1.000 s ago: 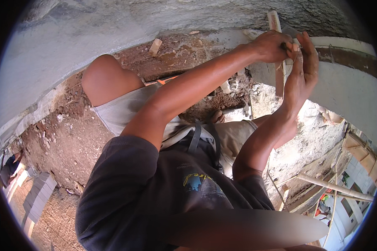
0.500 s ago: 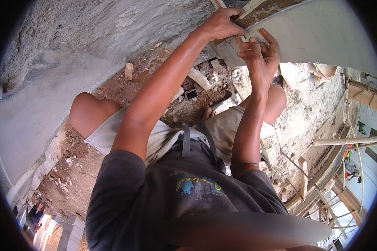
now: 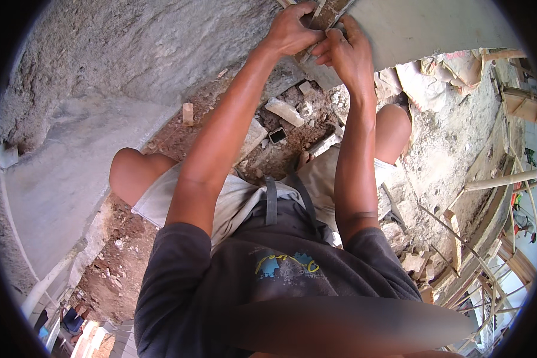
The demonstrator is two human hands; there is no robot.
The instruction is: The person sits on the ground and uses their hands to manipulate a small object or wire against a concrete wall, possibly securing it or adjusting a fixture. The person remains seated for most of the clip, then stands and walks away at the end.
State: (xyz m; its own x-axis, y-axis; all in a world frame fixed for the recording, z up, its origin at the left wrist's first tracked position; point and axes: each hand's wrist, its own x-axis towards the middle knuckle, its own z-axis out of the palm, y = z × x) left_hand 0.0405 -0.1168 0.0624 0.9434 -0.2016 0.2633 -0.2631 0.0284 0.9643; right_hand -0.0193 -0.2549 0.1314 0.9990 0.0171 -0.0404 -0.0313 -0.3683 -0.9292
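Note:
Both arms reach to the top edge of the head view. My left hand (image 3: 291, 31) is closed around the end of a brown wooden board (image 3: 330, 13), its fingers over one side and its thumb towards the right hand. Close beside it, my right hand (image 3: 351, 55) has its fingers bent in at the edge of a smooth grey slab (image 3: 423, 30). What the right fingertips pinch, if anything, is hidden. The fingertips of the two hands almost meet below the board.
Under my arms lie rubble with a pale broken block (image 3: 284, 111), a square hollow tube (image 3: 277, 136) and a small wood offcut (image 3: 188, 114). A rough grey wall (image 3: 131, 53) rises at left. Pale sacks (image 3: 420, 83) and wooden poles (image 3: 501, 181) are at right.
Both hands have shifted a little up and left in the view, as has the whole scene around them. The right hand's raised fingers have curled in closer to the left hand.

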